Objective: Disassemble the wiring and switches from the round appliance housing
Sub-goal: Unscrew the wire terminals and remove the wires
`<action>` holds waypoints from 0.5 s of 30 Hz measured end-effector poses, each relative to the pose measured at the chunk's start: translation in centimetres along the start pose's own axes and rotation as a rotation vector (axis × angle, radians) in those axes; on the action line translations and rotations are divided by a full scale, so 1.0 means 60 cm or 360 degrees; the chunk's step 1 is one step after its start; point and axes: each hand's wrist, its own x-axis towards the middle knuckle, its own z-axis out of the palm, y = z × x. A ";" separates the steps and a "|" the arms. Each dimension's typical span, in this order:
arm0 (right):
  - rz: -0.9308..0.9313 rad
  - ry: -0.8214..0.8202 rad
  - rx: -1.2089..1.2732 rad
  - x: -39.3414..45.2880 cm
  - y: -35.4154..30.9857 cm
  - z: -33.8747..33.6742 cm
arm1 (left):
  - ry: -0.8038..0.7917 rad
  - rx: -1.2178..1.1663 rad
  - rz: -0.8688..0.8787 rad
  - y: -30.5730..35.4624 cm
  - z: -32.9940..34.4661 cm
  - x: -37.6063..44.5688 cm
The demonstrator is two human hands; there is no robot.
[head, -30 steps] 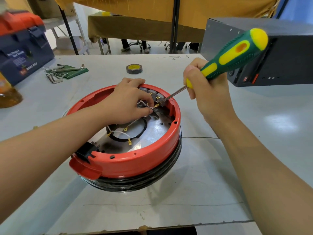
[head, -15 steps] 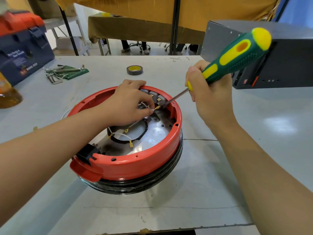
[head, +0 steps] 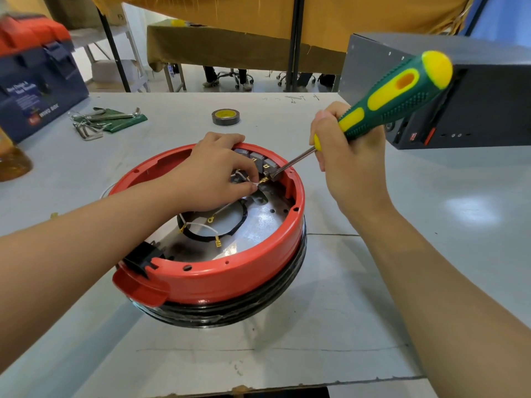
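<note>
A round red housing (head: 218, 275) on a black base sits on the table in front of me, its open side up. Grey switches (head: 258, 160) line its far inner wall. My left hand (head: 214, 175) reaches inside and pinches a white wire (head: 253, 183) with a brass terminal, next to the switches. My right hand (head: 349, 165) grips a green and yellow screwdriver (head: 393, 94); its metal tip rests at the rightmost switch's terminal. More loose white wires (head: 201, 226) with brass lugs lie over the central black ring on the metal floor.
A roll of tape (head: 225, 116) lies beyond the housing. Hex keys on a green pouch (head: 106, 120) lie at the far left, beside a blue and red toolbox (head: 34, 79). A dark metal case (head: 471, 90) stands at the far right. The table edge (head: 258, 387) runs near me.
Both hands hold almost the same places. The screwdriver handle has tilted slightly and its tip has stayed at the switch terminal, while my left fingers keep the wire pinched.
</note>
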 end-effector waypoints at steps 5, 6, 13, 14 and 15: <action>0.0089 0.0110 0.0043 -0.001 0.002 0.007 | -0.0004 0.0011 -0.0002 -0.001 0.000 -0.001; 0.0102 0.0131 0.0042 -0.001 0.001 0.008 | -0.0005 0.0014 -0.0001 -0.001 0.000 -0.001; 0.0150 0.0251 0.0050 -0.004 -0.003 0.016 | -0.0010 0.0026 0.0012 -0.002 0.000 0.000; 0.0155 0.0264 0.0041 -0.003 -0.004 0.016 | -0.0011 0.0029 0.0013 -0.002 0.000 -0.001; 0.0162 0.0276 0.0040 -0.003 -0.004 0.017 | -0.0014 0.0032 0.0014 -0.002 0.000 0.000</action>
